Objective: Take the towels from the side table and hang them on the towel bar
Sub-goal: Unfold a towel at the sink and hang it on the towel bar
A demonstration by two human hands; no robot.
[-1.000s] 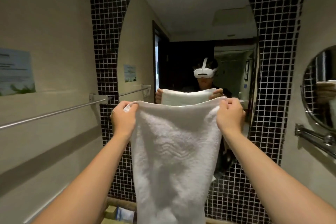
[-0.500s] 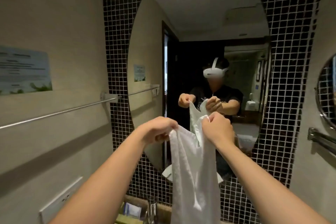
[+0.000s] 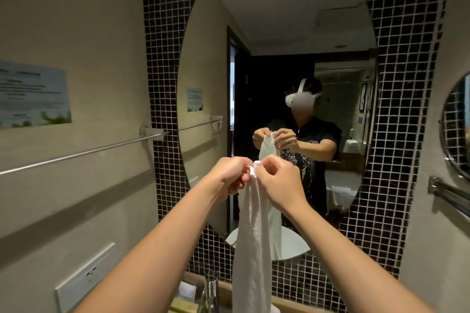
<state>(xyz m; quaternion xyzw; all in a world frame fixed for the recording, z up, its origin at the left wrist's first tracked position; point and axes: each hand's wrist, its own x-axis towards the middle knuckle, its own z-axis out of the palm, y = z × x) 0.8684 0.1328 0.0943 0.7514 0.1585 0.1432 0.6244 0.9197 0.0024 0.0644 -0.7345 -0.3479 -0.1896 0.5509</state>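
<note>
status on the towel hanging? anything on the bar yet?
Done: nothing hung; the towel bar on the left wall is bare. In hand: one white towel, its top corners pinched together between the left hand and right hand, hanging folded lengthwise in front of the oval mirror. Left: drape it over the bar. The side table is out of view, so the remaining towels can't be counted.

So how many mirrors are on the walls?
2. A big oval mirror straight ahead on the dark tiled wall, and a small round mirror on the right wall, partly cut off by the picture's edge.
</note>
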